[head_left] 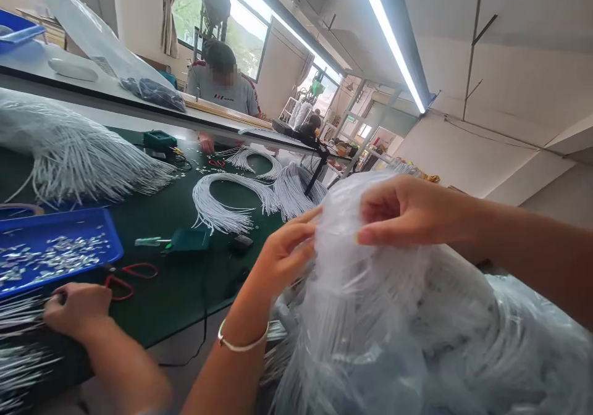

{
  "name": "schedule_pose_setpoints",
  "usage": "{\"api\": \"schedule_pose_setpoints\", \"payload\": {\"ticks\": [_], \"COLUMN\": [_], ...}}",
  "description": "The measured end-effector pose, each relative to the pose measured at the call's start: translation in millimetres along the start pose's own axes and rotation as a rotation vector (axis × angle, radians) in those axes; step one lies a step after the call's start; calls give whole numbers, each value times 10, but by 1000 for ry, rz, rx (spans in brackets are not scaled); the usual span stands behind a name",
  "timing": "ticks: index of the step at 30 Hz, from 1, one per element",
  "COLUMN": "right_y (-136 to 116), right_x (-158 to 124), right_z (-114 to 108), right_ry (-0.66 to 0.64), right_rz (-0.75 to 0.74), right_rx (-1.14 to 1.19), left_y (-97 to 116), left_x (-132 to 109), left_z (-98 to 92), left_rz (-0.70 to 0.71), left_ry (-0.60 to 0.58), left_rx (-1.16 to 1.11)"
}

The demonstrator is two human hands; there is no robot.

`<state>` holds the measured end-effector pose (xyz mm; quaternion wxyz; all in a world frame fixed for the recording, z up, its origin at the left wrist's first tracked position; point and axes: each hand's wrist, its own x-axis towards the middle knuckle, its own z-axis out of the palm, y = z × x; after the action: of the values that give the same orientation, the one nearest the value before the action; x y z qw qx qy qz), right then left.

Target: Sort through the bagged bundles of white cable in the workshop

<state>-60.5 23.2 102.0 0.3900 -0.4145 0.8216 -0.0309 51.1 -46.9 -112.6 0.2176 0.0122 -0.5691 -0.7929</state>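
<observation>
A clear plastic bag (343,267) full of thin white wires stands upright in front of me. My right hand (403,211) is closed on its upper part, thumb in front and fingers curled. At the bag's left side, my left hand (290,254), with a bracelet on the wrist, grips the plastic; its fingertips are partly hidden by the bag. More bagged white wire bundles (523,328) lie to the right, under my right forearm.
A co-worker's hand (78,310) rests by loose wires at left, near red scissors (132,276) and a blue tray (111,236) of small metal parts. Coiled wire bundles (222,202) and a green device (188,240) lie on the dark table. Another person (222,94) sits opposite.
</observation>
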Motion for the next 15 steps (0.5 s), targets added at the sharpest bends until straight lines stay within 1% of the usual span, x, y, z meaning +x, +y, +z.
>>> {"api": "schedule_pose_setpoints", "payload": {"ticks": [1,2,3,4,6,8,10,12,14,15], "right_y": [2,0,-7,-18,-44,-65,-79,-89,-84,-67], "right_x": [12,22,26,21,-16,-90,-191,-317,-490,-607], "right_z": [29,70,122,184,327,475,597,667,670,647], "right_ry": [16,55,108,168,265,290,237,160,121,110], "right_rz": [-24,-54,-85,-118,-172,-212,-262,-330,-387,-374], "right_rx": [-30,-92,-184,-294,-527,-752,-943,-1086,-1133,-1031], "left_y": [-27,-52,-71,-82,-90,-108,-160,-238,-316,-351], "left_x": [-158,-317,-465,-589,-746,-788,-766,-736,-720,-715], "left_z": [-13,-10,8,38,123,216,298,356,385,391], "left_rz": [-46,-80,-93,-84,-49,-50,-58,-35,-11,-7], "left_ry": [55,80,73,24,-53,-31,15,43,59,69], "left_rx": [-114,-196,-224,-187,-19,155,250,262,261,273]}}
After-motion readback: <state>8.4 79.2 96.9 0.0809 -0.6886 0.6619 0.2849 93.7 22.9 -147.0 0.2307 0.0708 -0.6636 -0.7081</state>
